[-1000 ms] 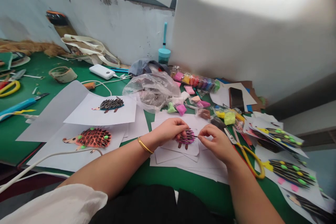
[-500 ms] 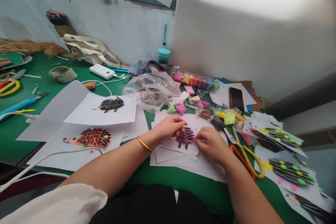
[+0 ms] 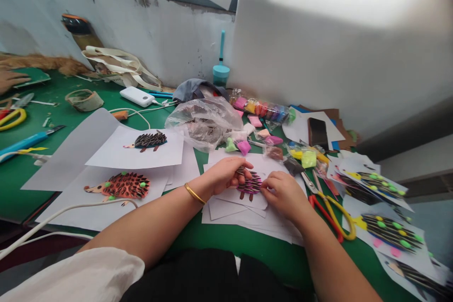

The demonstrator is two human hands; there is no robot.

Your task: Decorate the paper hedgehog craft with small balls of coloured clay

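Purple hedgehog picture mid-frame, both hands on it

Hedgehog picture (image 3: pixel 252 185), dark-spiked, on a white paper stack (image 3: pixel 219 211) just right of frame centre. Left hand (image 3: pixel 230 175) covers its head end; grip loosely curled around some dark seeds (image 3: pixel 240 170). Right hand (image 3: pixel 283 193): fingertips pinched together at the hedgehog's right edge; cannot tell whether anything is between them.

Desk (image 3: pixel 212 240) green, spanning the frame. Scuffed pale wall (image 3: pixel 170 33) upper left; smooth white panel (image 3: pixel 336 56), sunlit at top, upper right.

Just above the stack: clear plastic bag (image 3: pixel 205 125), coloured clay packets (image 3: pixel 244 147). Yellow-handled scissors (image 3: pixel 325 200) lie close beside the right forearm, crowding that side. Phone (image 3: pixel 318 133) right of centre. More hedgehog sheets (image 3: pixel 392 233) overlap, lower right. Lower left, a white cable (image 3: pixel 85 206) crosses the red hedgehog's sheet (image 3: pixel 71 219). Another person's hand (image 3: pixel 13 79), far left edge.
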